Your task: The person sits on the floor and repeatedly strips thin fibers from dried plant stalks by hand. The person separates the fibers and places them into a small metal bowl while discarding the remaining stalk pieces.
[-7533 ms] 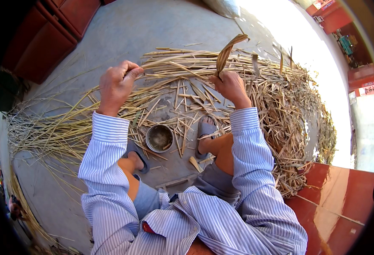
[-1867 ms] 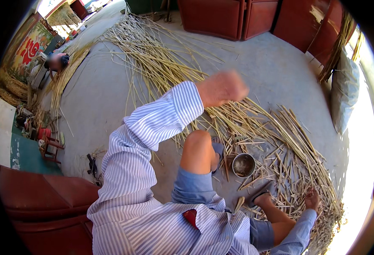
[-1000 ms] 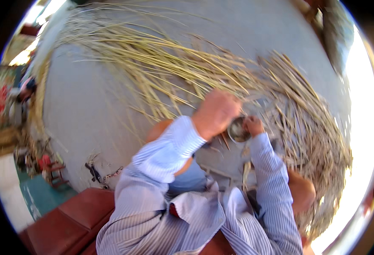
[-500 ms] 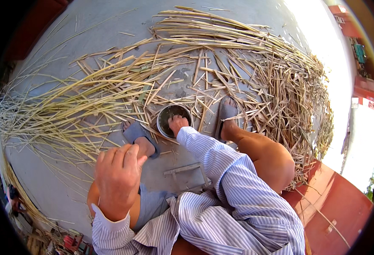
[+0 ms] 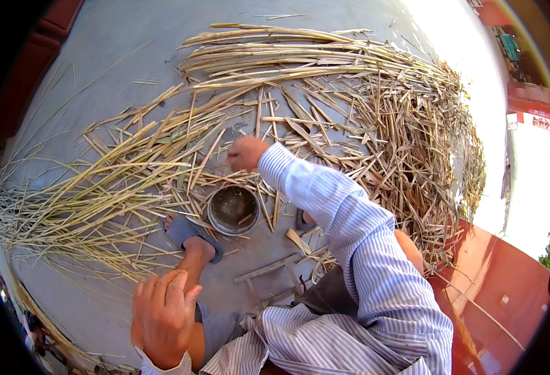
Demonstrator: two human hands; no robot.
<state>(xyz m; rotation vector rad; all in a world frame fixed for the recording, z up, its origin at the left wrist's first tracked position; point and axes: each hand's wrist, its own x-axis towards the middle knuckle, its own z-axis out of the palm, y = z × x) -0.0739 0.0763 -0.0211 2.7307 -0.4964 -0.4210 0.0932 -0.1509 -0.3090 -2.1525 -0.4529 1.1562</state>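
A round metal bowl (image 5: pixel 212 226) with dark liquid and a small pale scrap in it stands on the grey floor between my feet. Just past its far rim, my right hand (image 5: pixel 247 154) hovers over loose stalks. It looks rounded and a little blurred, and its fingertips are hidden. At my left knee, my left hand (image 5: pixel 165 309) is raised with its back showing. Its fingers bend loosely, with slight gaps between them, and no object shows in it. Long pale yellow stalks (image 5: pixel 118 187) fan out to the left of the bowl.
A bundle of thicker dry stalks (image 5: pixel 300 53) curves along the far side. Dry, flattened leaves (image 5: pixel 412 144) are heaped at the right. A low frame of thin bars (image 5: pixel 268 269) is in front of me. My left foot wears a grey sandal (image 5: pixel 184 232).
My right hand has come out of the bowl and moved up and left, over the stalks. My left hand has dropped slightly. The view has shifted, so the bowl appears lower and further left.
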